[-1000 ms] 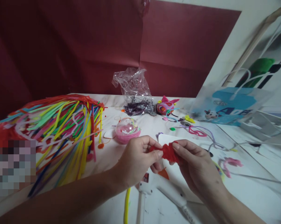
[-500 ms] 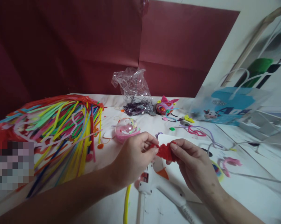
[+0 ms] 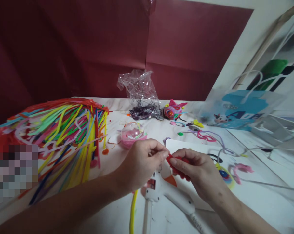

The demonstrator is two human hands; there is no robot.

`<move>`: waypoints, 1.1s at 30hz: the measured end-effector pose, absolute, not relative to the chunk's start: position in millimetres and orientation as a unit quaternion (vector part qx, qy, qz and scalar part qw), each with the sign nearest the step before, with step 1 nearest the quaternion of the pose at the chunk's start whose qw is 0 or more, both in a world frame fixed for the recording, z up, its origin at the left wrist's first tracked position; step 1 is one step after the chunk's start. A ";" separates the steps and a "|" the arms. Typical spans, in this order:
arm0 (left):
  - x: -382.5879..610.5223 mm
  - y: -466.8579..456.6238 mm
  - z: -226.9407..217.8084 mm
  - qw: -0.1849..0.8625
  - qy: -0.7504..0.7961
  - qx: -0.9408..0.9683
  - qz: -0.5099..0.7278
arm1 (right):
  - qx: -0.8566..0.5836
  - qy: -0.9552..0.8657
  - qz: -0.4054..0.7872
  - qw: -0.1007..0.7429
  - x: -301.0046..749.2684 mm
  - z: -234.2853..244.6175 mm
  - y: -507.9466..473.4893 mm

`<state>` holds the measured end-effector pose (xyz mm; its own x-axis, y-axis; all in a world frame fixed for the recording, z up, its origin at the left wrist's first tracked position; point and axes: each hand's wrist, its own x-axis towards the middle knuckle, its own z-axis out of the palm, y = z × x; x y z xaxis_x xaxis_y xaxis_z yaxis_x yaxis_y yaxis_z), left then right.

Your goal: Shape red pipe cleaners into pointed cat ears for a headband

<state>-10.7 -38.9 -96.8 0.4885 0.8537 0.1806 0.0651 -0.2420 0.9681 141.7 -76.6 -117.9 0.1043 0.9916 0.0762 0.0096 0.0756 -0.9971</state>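
Note:
Both my hands meet over the middle of the white table [image 3: 259, 208]. My right hand [image 3: 200, 177] is closed around a small red fuzzy pipe-cleaner bundle [image 3: 180, 162], which peeks out above and below its fingers. My left hand [image 3: 142, 162] pinches the bundle's left end between thumb and fingertips. Just below the hands lies a white hot-glue gun [image 3: 168, 196] with an orange nozzle, on a white card [image 3: 186, 146].
A big fan of coloured pipe cleaners [image 3: 61, 136] covers the left. Behind the hands are a clear-domed pink ball [image 3: 133, 135], a crumpled plastic bag [image 3: 139, 94], a pink-purple pipe-cleaner figure [image 3: 172, 111], and loose wire scraps. A blue-white gift bag [image 3: 239, 109] stands at the right.
Both hands have dropped slightly toward the glue gun. My right hand's fingers have folded further over the red bundle, so less of it shows than before.

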 end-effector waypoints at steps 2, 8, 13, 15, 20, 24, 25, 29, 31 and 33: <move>-8.7 -39.3 -98.8 0.516 0.339 0.679 0.397 | -0.523 -0.496 0.423 0.549 141.1 -117.2 -76.9; -4.8 -40.7 -102.0 0.589 0.375 0.613 0.369 | -0.546 -0.552 0.324 0.540 137.7 -115.1 -80.6; -4.4 -44.0 -104.4 0.584 0.380 0.624 0.353 | -0.552 -0.560 0.314 0.531 138.0 -116.9 -80.1; -3.7 -45.8 -105.1 0.587 0.381 0.628 0.342 | -0.556 -0.554 0.320 0.531 138.2 -117.2 -79.6; -2.6 -47.3 -103.1 0.592 0.389 0.628 0.323 | -0.548 -0.554 0.318 0.540 137.6 -118.1 -80.2; -2.2 -48.3 -102.3 0.621 0.355 0.608 0.345 | -0.548 -0.545 0.314 0.552 137.1 -117.6 -81.1; -2.1 -49.0 -102.6 0.619 0.349 0.612 0.347 | -0.547 -0.538 0.319 0.556 137.0 -117.0 -81.3; -1.9 -52.9 -104.1 0.584 0.341 0.648 0.352 | -0.529 -0.505 0.357 0.581 137.0 -115.9 -81.8; -2.2 -53.4 -104.2 0.578 0.335 0.657 0.349 | -0.503 -0.486 0.395 0.596 138.1 -117.4 -81.3; -3.1 -52.0 -104.0 0.583 0.331 0.660 0.340 | -0.473 -0.471 0.436 0.604 140.3 -119.7 -80.2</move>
